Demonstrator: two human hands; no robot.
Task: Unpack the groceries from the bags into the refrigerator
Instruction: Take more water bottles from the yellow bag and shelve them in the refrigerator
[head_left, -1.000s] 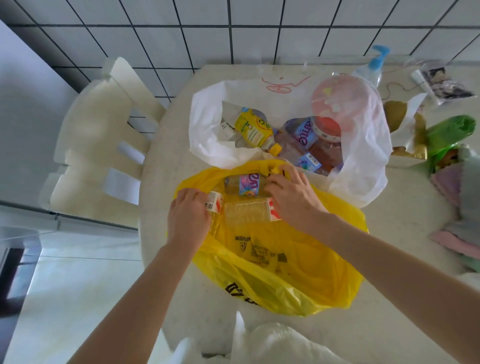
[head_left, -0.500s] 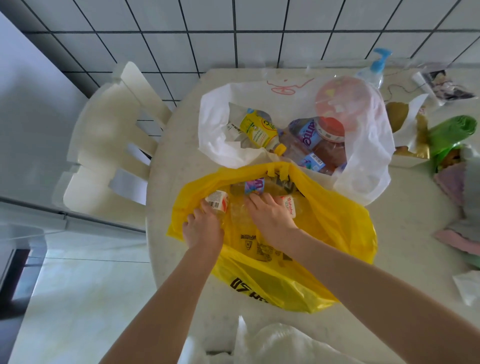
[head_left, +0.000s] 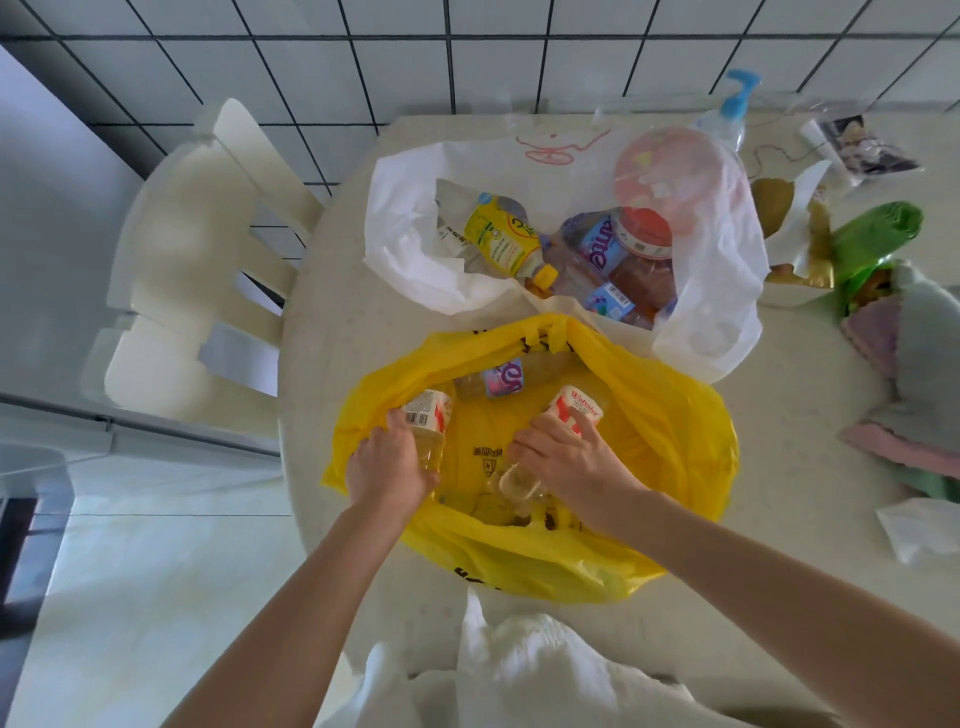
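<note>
Single head-worn view, wide-angle, looking steeply down and forward over table (head_left: 332, 312). Lens sitting close above yellow bag (head_left: 670, 431) at frame centre; both forearms entering from bottom edge. White bag (head_left: 415, 244) lying farther along view axis, tiled wall (head_left: 467, 52) filling top edge. Chair (head_left: 171, 291) and floor showing at left. Edges bending from lens distortion. No second view sharing scene.

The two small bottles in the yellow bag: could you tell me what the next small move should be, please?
Probably lift both straight up and out. The left hand and right hand each already grip a bottle inside the open yellow bag.
</note>
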